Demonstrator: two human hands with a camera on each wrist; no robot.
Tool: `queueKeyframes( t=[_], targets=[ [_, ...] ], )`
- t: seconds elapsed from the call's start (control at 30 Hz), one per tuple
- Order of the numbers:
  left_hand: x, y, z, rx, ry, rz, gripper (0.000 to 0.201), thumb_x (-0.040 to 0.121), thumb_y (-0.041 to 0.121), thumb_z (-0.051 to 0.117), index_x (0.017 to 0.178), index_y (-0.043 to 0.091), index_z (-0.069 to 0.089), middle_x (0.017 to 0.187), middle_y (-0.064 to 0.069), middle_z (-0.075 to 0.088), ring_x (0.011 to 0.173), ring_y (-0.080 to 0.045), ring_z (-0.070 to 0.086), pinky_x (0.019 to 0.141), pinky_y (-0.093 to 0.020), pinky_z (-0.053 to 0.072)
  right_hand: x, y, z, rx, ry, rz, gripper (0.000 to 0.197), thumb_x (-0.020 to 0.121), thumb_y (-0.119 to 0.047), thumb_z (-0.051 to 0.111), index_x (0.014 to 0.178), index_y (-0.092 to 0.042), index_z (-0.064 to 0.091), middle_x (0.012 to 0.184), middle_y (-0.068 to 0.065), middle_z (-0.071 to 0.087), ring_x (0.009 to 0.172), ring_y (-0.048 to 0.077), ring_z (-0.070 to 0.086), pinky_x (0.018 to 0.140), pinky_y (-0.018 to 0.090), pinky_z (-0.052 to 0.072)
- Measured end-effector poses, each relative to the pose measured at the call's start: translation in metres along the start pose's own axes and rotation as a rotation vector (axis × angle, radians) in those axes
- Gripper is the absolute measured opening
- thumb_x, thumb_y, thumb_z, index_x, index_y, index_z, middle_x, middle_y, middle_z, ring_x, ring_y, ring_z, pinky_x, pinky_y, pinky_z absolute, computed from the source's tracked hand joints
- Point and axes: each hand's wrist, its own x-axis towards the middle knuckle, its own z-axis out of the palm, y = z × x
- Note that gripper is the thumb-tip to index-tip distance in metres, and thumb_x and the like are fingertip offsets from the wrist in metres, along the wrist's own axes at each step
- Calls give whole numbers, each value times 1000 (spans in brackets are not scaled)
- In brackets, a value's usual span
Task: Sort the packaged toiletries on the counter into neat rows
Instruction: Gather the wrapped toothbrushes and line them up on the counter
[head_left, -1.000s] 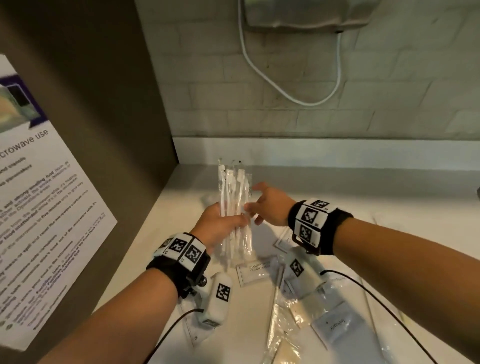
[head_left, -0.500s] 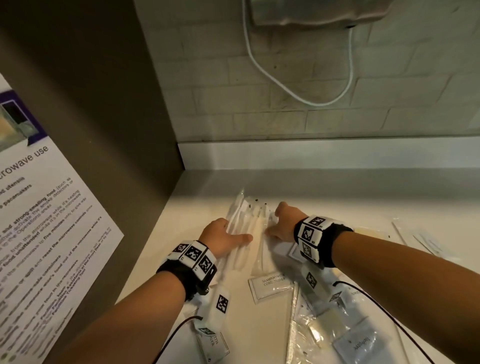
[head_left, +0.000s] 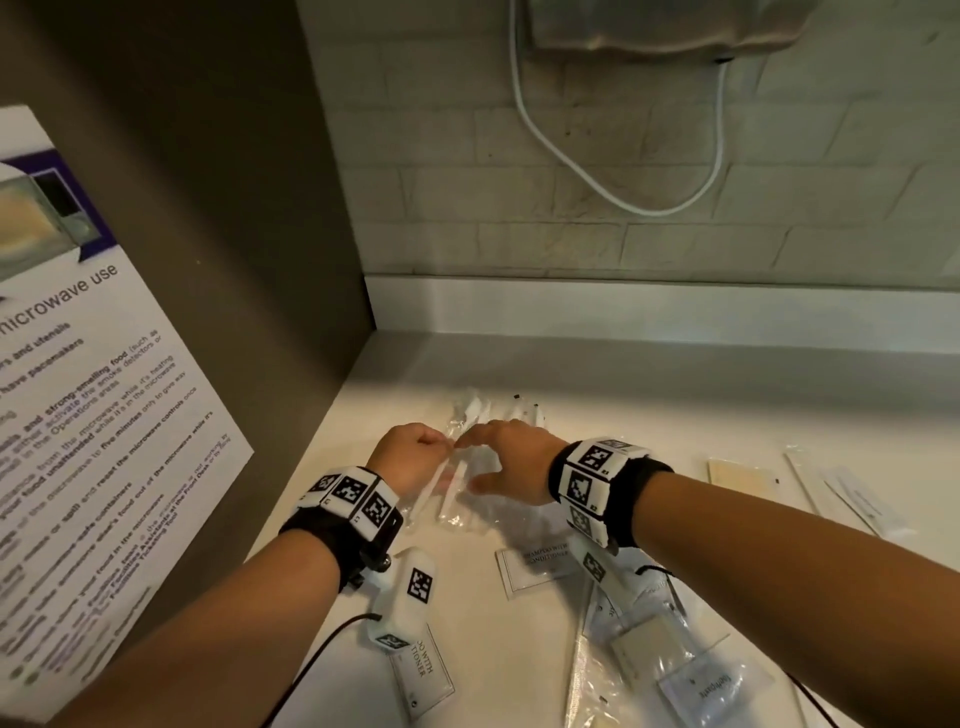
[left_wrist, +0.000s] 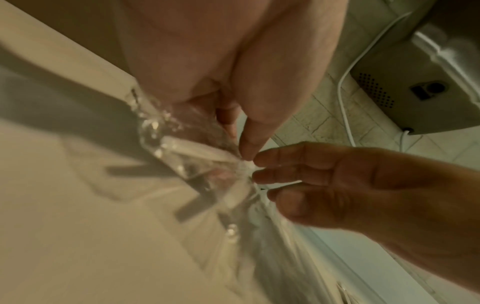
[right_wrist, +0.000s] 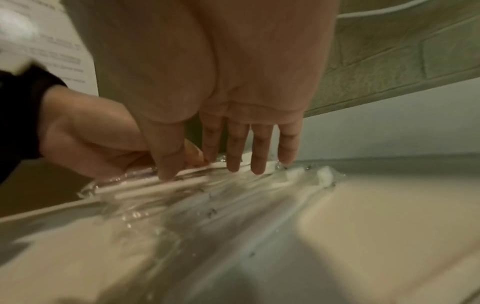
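From the head view we see the toothbrush packets (head_left: 467, 457) lying on the counter (head_left: 649, 431) toward the far left corner, fanned rather than parallel; our left hand (head_left: 408, 457) sits at their left edge with fingers curled, pinching a wrapper, and our right hand (head_left: 511, 462) lies over them, fingers extended. Nearer to us a shampoo sachet (head_left: 540, 564) and a heap of clear packets (head_left: 649, 644) lie unsorted; more flat packets (head_left: 841, 488) lie well apart at the right.

In the left wrist view the left hand's thumb and a fingertip (left_wrist: 246, 148) nip clear film at one white handle (left_wrist: 202, 152); the right hand's fingers (left_wrist: 293, 158) meet the same spot, relaxed and gripping nothing that we can make out.

In the right wrist view the right hand's fingers (right_wrist: 233, 162) press straight down on the wrappers (right_wrist: 233, 195), holding none; the left hand (right_wrist: 98, 144) clamps the film beside the thumb.

We judge the risk to be slippery film; if we drag one packet sideways, its neighbours may skate along and skew the row; pressing too lightly would let the fan spread again, and the wrist cables near the heap could snag loose packets.
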Motion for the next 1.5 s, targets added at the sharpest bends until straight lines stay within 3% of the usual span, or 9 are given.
queueKeyframes(
  t=[0.17,0.27,0.47,0.57,0.67,0.83,1.1,1.3,1.5],
  targets=[
    [-3,-2,-19,-57,116,5,7,91,12,63,95,6,61,72,-12,66,55,-22,60,70,-35,57,7,-1,5,-53,-28,-7,62,83,-39,68,139,-28,44,144,-1,42,124,24,51,103,42,43],
    [3,-13,-35,42,242,50,8,89,20,66,91,13,64,82,-7,66,74,-23,62,74,-27,54,11,-1,5,-72,-3,-44,66,84,-37,67,143,-27,39,148,0,35,129,24,45,107,41,38],
    [11,-25,-49,187,234,-32,9,85,26,73,82,20,66,92,-5,70,93,-27,66,92,-37,53,17,-18,9,-357,-128,-163,51,93,-42,46,144,-35,39,156,-6,30,148,24,11,115,57,-7],
    [9,-26,-50,238,218,-52,28,84,33,72,104,14,68,109,-2,71,103,-26,66,96,-35,52,23,-27,12,-299,-163,-198,51,93,-46,47,143,-35,41,156,-6,30,148,22,14,113,59,-10],
    [8,-28,-54,254,264,-4,40,84,30,71,120,14,61,122,-5,65,108,-24,63,94,-31,49,26,-32,14,-208,-134,-251,48,92,-43,51,139,-37,45,154,-8,33,145,17,24,116,58,-2],
    [2,-34,-60,389,174,93,19,82,14,72,99,22,69,105,-5,71,89,-18,66,89,-33,54,30,-32,12,-263,-81,-196,47,87,-40,57,133,-29,53,134,0,53,122,26,51,101,44,42],
    [5,-33,-65,457,195,110,25,85,10,69,108,19,71,109,-3,70,95,-16,65,82,-23,48,31,-37,16,-376,-125,-101,45,88,-52,48,122,-24,56,139,2,49,135,28,32,115,55,14],
    [-9,-15,-48,403,242,209,18,80,26,76,95,21,68,90,2,64,81,-16,63,77,-26,51,31,-29,6,-196,58,57,51,88,-50,56,127,-16,53,123,6,54,112,25,53,91,39,48],
    [-11,-7,-24,647,76,86,45,75,35,82,111,16,62,108,1,65,98,-19,65,87,-30,52,28,-21,11,-16,-89,198,60,83,-48,66,130,-19,45,120,5,60,103,24,60,87,35,51]
  ],
)
